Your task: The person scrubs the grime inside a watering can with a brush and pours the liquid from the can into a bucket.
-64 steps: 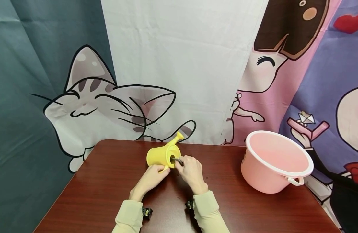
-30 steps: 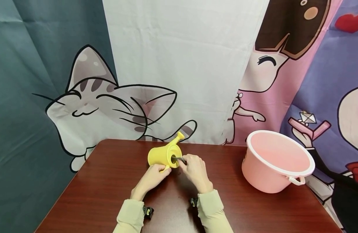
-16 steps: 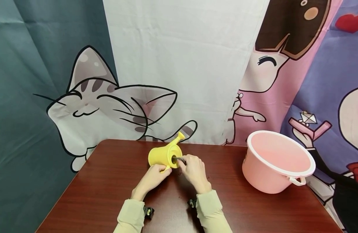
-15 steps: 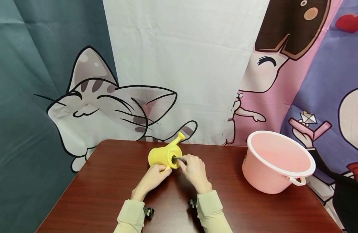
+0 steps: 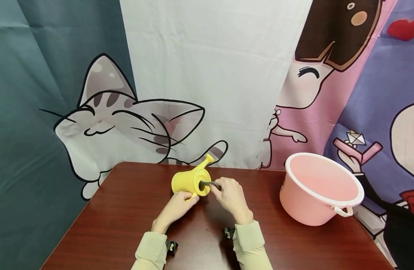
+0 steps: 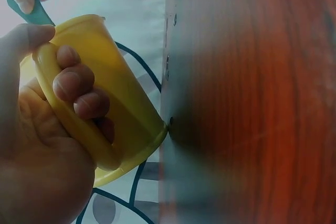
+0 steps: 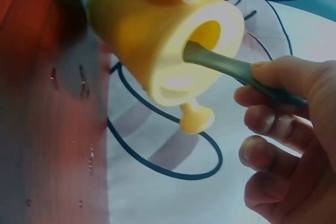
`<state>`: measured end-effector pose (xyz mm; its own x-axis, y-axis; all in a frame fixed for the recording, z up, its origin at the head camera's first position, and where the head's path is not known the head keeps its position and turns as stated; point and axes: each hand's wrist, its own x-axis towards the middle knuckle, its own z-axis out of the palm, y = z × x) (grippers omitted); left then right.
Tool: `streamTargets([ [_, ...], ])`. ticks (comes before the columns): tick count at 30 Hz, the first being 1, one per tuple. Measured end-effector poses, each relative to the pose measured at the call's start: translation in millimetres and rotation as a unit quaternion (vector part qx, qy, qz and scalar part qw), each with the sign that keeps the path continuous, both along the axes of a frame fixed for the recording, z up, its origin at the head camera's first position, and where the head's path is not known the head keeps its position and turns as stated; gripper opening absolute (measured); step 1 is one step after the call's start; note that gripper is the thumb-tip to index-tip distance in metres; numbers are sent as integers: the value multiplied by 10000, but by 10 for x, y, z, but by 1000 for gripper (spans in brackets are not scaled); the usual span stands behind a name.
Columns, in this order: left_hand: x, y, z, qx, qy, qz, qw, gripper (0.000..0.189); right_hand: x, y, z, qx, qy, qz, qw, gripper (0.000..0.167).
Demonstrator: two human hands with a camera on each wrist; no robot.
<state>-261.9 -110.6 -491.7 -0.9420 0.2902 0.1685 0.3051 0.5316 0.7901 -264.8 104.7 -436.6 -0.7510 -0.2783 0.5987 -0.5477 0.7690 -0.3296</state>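
A yellow toy watering can (image 5: 184, 182) is held tilted over the table, its open end turned to the right and its spout pointing up and away. Its handle is gripped by my left hand (image 5: 175, 208), with curled fingers passing through the loop in the left wrist view. My right hand (image 5: 232, 197) pinches a slim, dark green tool (image 7: 226, 64) between thumb and forefinger; the other fingers curl loosely. The tool's far end goes through the round opening and is hidden inside the can, so its kind does not show.
A pink basin (image 5: 309, 208) with a white rim stands at the right of the brown table (image 5: 102, 225). Small drops (image 7: 83, 74) dot the tabletop. Behind the table's back edge hangs a cartoon-printed cloth (image 5: 207, 75).
My right hand has shifted slightly right, away from the can, and more of the green tool shows outside the opening. My left hand and the watering can have hardly moved.
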Motion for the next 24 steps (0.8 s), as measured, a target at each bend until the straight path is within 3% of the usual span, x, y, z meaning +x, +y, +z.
streamTargets([
  [10,-4,-3,-2,-18,28,-24,10000,44,-30,-44,-79,44,-39,-77,10000,36],
  [17,0,-6,1,-25,122,-16,9999,46,-56,-156,-198,15,115,-158,9998,24],
  [24,-4,-6,7,-27,198,-7,9998,46,-58,-232,-261,46,183,-246,9995,29],
])
